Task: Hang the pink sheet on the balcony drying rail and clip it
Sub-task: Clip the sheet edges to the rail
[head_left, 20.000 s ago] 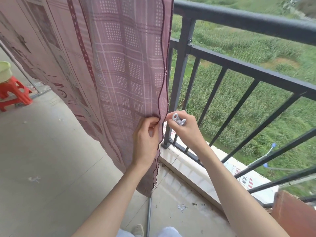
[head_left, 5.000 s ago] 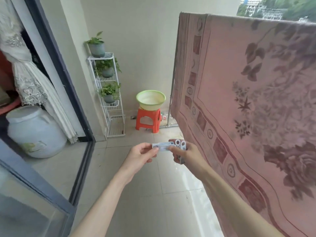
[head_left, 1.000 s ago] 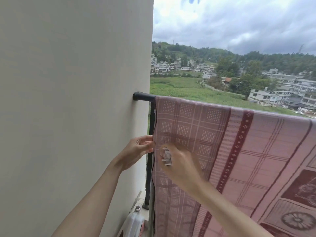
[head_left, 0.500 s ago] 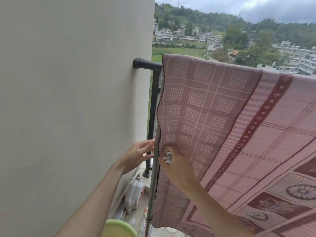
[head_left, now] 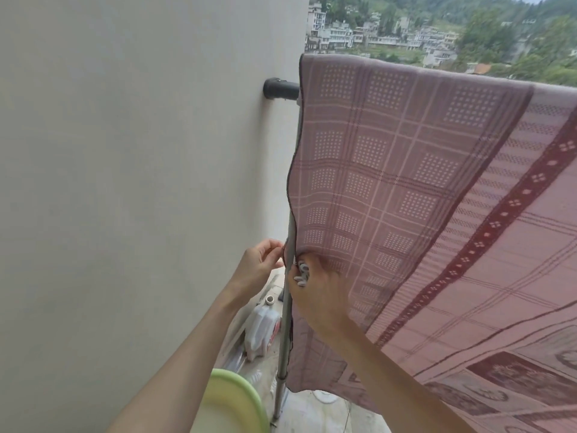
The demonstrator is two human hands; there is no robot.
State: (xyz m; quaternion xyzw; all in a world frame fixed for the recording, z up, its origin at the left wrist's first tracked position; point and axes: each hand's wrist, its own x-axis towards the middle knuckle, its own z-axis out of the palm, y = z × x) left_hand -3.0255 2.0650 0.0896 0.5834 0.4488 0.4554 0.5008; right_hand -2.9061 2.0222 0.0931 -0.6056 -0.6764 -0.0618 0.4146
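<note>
Beside the pole, I see the sheet draped over the rail. My left hand pinches its edge; my right hand grips clips. Clipping is underway, I judge; next needs a clip opened over that edge.

Soft, even daylight from an overcast outdoors lights the scene; the wall is bright and flat, with hardly any cast shadow. The pink sheet glows faintly where light passes through it. Wide-angle bending curves the edges, the forearms at the bottom look stretched, and the distant buildings are slightly soft
</note>
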